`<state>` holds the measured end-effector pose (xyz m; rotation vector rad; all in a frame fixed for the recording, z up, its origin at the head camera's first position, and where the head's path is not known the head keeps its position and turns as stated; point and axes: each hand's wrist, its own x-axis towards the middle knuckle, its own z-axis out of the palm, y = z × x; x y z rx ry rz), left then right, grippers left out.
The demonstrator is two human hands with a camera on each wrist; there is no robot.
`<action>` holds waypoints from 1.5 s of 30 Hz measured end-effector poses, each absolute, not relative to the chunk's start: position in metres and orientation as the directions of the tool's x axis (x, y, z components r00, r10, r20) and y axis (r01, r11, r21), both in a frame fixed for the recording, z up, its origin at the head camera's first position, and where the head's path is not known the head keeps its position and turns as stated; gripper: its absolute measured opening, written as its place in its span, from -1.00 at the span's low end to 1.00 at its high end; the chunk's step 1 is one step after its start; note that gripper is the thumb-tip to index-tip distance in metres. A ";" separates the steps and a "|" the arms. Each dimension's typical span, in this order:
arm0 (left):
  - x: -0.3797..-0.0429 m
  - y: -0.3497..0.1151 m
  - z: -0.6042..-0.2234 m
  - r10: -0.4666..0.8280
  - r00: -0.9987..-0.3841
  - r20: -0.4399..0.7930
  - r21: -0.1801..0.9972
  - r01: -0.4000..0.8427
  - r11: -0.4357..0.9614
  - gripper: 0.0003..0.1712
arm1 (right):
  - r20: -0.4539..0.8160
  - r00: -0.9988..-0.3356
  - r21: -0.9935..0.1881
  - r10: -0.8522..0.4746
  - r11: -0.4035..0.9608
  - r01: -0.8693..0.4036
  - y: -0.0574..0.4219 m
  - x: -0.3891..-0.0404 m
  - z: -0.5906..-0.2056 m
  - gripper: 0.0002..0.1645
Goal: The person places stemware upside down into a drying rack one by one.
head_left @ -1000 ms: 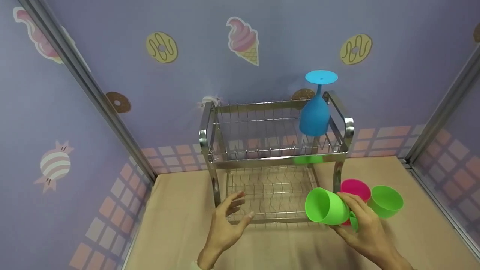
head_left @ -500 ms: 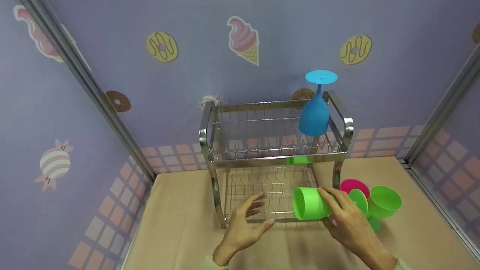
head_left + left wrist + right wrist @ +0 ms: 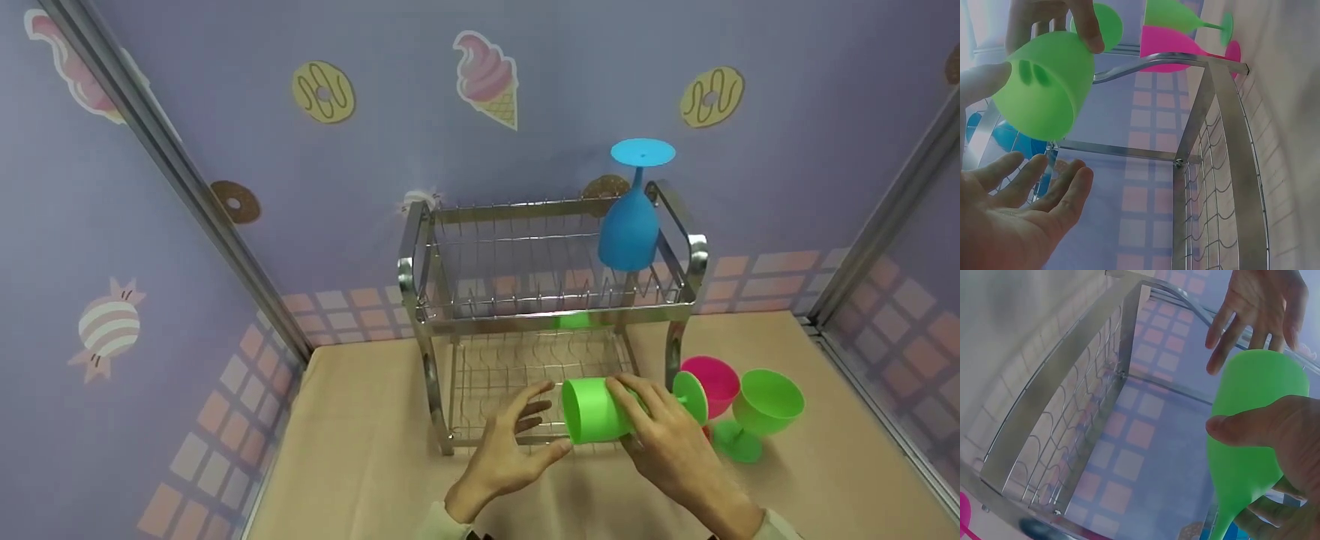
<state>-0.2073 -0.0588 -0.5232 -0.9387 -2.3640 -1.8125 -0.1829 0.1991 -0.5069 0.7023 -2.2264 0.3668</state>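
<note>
My right hand point(image 3: 664, 439) grips a green plastic goblet point(image 3: 596, 411) round the bowl. The goblet lies tilted on its side in the air, its mouth to the left and its foot point(image 3: 691, 397) to the right. My left hand point(image 3: 506, 446) is beside the mouth with fingers spread and relaxed. Its thumb tip is close to the rim; I cannot tell whether it touches. In the left wrist view the inside of the green bowl point(image 3: 1039, 107) shows. In the right wrist view my right thumb lies across the bowl point(image 3: 1258, 382).
Behind the hands stands a two-tier metal dish rack point(image 3: 555, 324). A blue goblet point(image 3: 630, 232) rests upside down on its upper tier at the right. A pink goblet point(image 3: 716, 382) and another green goblet point(image 3: 769, 405) stand upright on the table point(image 3: 360, 420) right of the rack.
My right hand has carried the green goblet leftward and turned it more sideways, bringing its foot into view. My left hand has moved right, toward the goblet's mouth.
</note>
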 end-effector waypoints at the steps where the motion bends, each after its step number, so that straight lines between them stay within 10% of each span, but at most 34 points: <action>1: -0.208 -0.058 -0.523 0.453 -0.814 0.364 0.872 0.469 0.142 -0.11 | 0.744 -0.553 -0.032 -0.375 0.806 -0.591 0.198 -0.183 -0.507 0.22; 33: -0.212 -0.048 -0.527 0.423 -0.789 0.446 0.869 0.495 0.008 -0.20 | 0.740 -0.522 0.032 -0.424 0.797 -0.603 0.191 -0.178 -0.508 0.06; 45: -0.212 -0.057 -0.526 0.387 -0.829 0.404 0.902 0.433 -0.013 -0.22 | 0.822 -0.458 -0.099 -0.337 0.708 -0.699 0.206 -0.170 -0.519 -0.36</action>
